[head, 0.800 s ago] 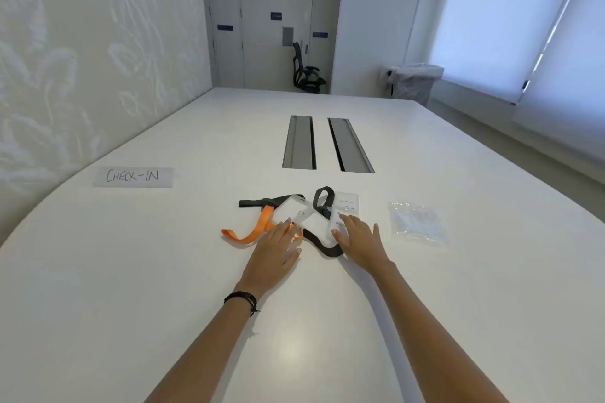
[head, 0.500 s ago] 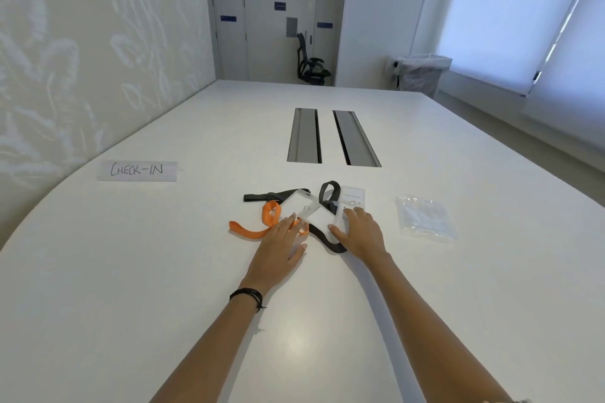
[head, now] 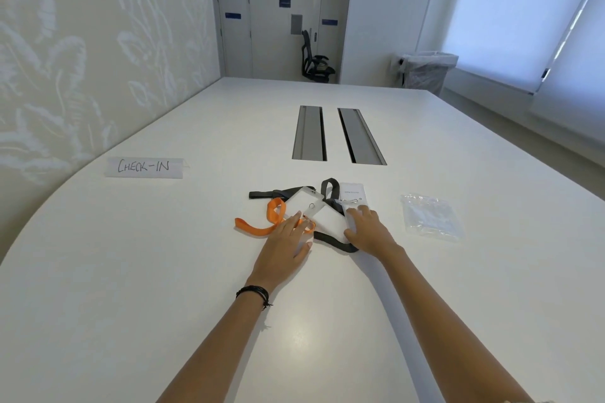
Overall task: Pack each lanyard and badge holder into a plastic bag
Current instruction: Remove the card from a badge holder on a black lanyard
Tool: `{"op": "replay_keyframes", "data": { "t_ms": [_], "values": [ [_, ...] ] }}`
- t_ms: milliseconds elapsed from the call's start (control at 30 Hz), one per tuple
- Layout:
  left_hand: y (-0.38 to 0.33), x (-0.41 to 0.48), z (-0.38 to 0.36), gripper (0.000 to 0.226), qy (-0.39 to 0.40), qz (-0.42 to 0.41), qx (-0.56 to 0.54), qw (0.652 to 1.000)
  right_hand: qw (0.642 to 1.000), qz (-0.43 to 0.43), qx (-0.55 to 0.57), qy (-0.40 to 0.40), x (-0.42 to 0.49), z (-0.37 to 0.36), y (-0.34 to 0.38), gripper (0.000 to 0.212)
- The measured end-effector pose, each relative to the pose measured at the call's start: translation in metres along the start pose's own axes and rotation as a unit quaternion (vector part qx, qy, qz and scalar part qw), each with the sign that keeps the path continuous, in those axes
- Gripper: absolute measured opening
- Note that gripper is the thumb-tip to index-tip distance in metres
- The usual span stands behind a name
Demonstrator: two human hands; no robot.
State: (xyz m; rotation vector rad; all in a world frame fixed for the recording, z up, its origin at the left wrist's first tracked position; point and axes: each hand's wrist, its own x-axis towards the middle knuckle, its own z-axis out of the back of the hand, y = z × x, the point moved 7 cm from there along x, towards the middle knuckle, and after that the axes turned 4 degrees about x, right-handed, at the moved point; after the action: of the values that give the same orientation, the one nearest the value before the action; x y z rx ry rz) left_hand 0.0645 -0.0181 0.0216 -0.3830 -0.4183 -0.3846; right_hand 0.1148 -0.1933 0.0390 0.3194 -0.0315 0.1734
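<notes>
A tangle of lanyards and badge holders lies on the white table point(head: 131, 271) in front of me. An orange lanyard point(head: 258, 227) curls at the left, and black lanyards point(head: 337, 245) loop behind and under the clear badge holders point(head: 302, 199). My left hand point(head: 284, 240) lies flat, fingers spread, with its fingertips on the orange lanyard's end and a holder's clip. My right hand point(head: 370, 231) rests palm down on another badge holder point(head: 329, 221), fingers apart. A small stack of clear plastic bags point(head: 430, 217) lies to the right, apart from both hands.
A paper sign reading CHECK-IN point(head: 144, 167) lies at the left. Two grey cable hatches point(head: 337, 136) are set in the table's middle. Beyond the table are a door, an office chair point(head: 316, 57) and a lined bin point(head: 425, 69).
The orange lanyard has bunched into a loop near my left hand's fingers. Both hands have stayed on the pile, and the head camera has tilted up a little.
</notes>
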Motion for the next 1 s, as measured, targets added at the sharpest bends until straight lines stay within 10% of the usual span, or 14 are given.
{"op": "replay_keyframes", "data": {
  "t_ms": [1000],
  "values": [
    [0.002,-0.002,0.003,0.048,-0.004,0.017,-0.026,1.000,0.971,-0.154,0.172,-0.055,0.013,0.024,-0.032,0.075]
  ]
}}
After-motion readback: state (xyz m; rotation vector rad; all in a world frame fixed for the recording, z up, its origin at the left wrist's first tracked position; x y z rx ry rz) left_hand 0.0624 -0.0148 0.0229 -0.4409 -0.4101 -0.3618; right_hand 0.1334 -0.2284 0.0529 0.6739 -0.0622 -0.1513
